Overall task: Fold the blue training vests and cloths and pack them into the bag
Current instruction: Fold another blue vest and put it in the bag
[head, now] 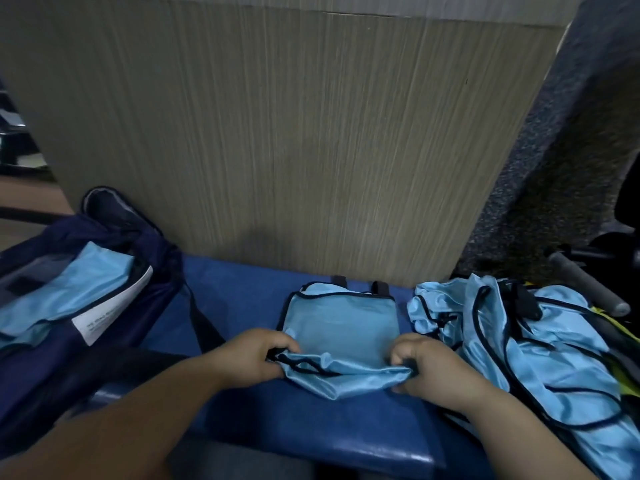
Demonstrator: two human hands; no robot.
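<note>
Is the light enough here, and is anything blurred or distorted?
Head view: dim, bluish light; wide-angle lens bends the wooden panel; the bag at left looks soft; the vest, left hand and right hand look sharper; slight glare on the bench edge.

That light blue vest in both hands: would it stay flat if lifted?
Probably floppy: the vest bunches and sags between the left hand and right hand. Its sheen hints at slipperiness, so folds may slide. Looks thin, likely light.
</note>
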